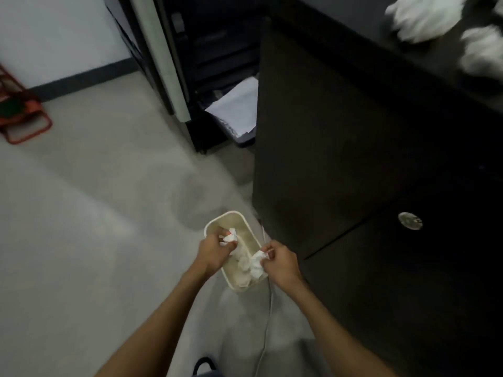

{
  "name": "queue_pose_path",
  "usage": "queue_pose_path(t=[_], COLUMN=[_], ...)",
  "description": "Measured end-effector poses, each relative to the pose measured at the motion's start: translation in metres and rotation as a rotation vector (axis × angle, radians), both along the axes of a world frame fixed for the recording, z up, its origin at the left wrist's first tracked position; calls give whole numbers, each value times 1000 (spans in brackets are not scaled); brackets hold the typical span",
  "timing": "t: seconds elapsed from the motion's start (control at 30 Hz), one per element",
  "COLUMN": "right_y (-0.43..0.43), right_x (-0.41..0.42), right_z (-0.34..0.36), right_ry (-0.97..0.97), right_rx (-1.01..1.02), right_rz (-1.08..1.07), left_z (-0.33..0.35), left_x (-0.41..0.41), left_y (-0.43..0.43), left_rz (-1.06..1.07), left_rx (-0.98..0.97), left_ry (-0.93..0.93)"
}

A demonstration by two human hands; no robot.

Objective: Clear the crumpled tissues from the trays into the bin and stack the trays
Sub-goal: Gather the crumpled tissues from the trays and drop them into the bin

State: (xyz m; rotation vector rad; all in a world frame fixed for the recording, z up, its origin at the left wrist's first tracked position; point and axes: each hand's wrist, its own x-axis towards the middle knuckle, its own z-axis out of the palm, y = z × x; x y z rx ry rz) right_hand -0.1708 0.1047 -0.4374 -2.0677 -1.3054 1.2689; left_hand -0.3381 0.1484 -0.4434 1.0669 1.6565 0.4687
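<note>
Down at 6 o'clock on the grey floor (95,200), a small cream bin (234,216) stands just beside the side panel of a dark counter (340,131), and both bare hands hang over its mouth. The left hand (213,253) is at the bin's 9 o'clock edge, its fingers curled tight around a crumpled tissue (231,236). The right hand (281,263) is at the bin's 4 o'clock edge, thumb and fingers pinched together on a second tissue (257,263) that droops across the rim into the bin. Between the two hands, more white wads (243,261) lie inside the bin.

Up at 1 o'clock, on the counter top, sit white tissue heaps (427,17) (too blurred to tell whether trays lie under them). A round metal disc (410,220) shows on the dark surface at 3 o'clock. A thin pale cable (265,336) runs along the floor from beside the bin toward 6 o'clock. At 12 o'clock, white paper sheets (236,104) lie in a dark unit next to the counter. Far off at 9 o'clock, a red metal frame (24,115) rests on the floor near the wall.
</note>
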Motion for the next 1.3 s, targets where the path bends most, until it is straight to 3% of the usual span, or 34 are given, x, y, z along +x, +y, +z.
queue_pose_path(t=[0.37,0.63,0.9,1.3], right_y=[11,16,12,42], right_x=[0,-5,3,-8], right_z=[-144,-172,-93,154], right_ry=[-41,-20,-57,-129], right_rx=[-95,-153,-144,36], right_rz=[45,123,193,275], left_z=[-134,-165,-82,162], left_x=[29,31,25,5], left_y=[-7,-11,-14,11], left_rz=[-119,-249,-184,-192], left_rx=[-94,-130,-151,47], left_ry=[168,300,274,233])
